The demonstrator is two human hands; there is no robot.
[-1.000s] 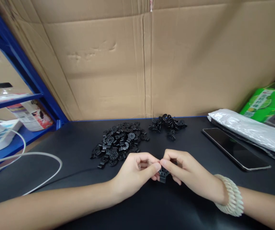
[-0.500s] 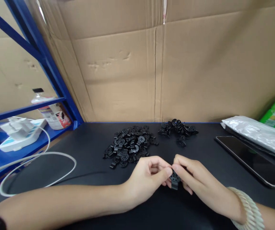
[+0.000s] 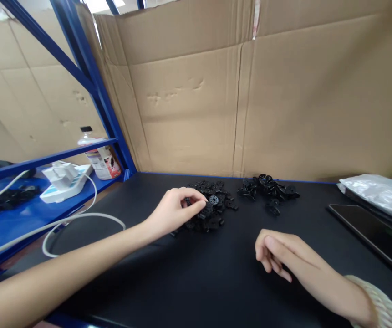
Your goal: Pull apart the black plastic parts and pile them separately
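Note:
My left hand (image 3: 173, 209) reaches over the left pile of small black plastic clips (image 3: 204, 223), round perforated discs with short tabs. Thumb and forefinger are pinched on a dark clip (image 3: 208, 208) at the pile; the fingers partly hide it. My right hand (image 3: 281, 253) hovers over the front right of the black tabletop, fingers curled and thumb pressed against the forefinger. Whatever may be inside that grip is hidden. A second pile, of black round discs (image 3: 267, 186), lies farther back on the right.
At right lie a dark tablet-like device (image 3: 369, 237) and a silvery plastic bag (image 3: 380, 196). A blue shelf on the left carries a bottle (image 3: 102, 159) and a white power strip (image 3: 66, 187). A white cable (image 3: 89, 215) loops onto the table. Cardboard (image 3: 189, 114) stands behind.
My hands were together around a black clip at the front. They have parted: the left moved up and left to the clip pile, while the right stays near the front. The view shifted left.

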